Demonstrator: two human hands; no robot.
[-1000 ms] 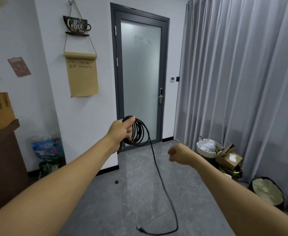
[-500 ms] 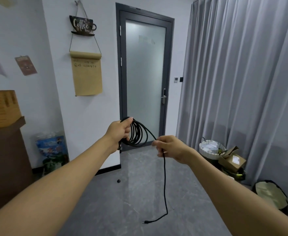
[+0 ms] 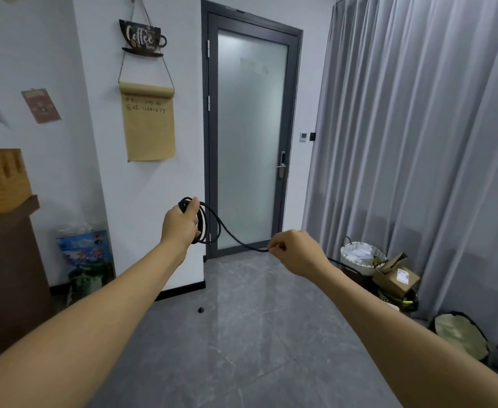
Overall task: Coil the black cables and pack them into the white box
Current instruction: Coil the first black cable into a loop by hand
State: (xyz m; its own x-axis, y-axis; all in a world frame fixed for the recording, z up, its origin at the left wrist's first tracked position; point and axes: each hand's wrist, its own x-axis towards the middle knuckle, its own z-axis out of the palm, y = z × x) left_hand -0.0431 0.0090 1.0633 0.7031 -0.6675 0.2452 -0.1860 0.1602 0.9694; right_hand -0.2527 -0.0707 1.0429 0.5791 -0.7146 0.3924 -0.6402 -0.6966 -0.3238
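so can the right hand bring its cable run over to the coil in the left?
Probably yes: the right hand pinches the black cable, and only open air lies between it and the coil the left hand grips.

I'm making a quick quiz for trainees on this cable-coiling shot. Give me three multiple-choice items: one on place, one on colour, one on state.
1. Where do the coiled loops sit?
A. on the floor
B. in the left hand
C. on the door handle

2. What colour is the cable?
A. black
B. white
C. orange

3. What is the right hand doing?
A. hanging open
B. pinching the cable's free run
C. pushing the door

Answers:
1 B: the left hand grips the coiled loops.
2 A: the cable is black along its whole visible length.
3 B: the right hand pinches the strand, which runs from the coil to its fingertips.
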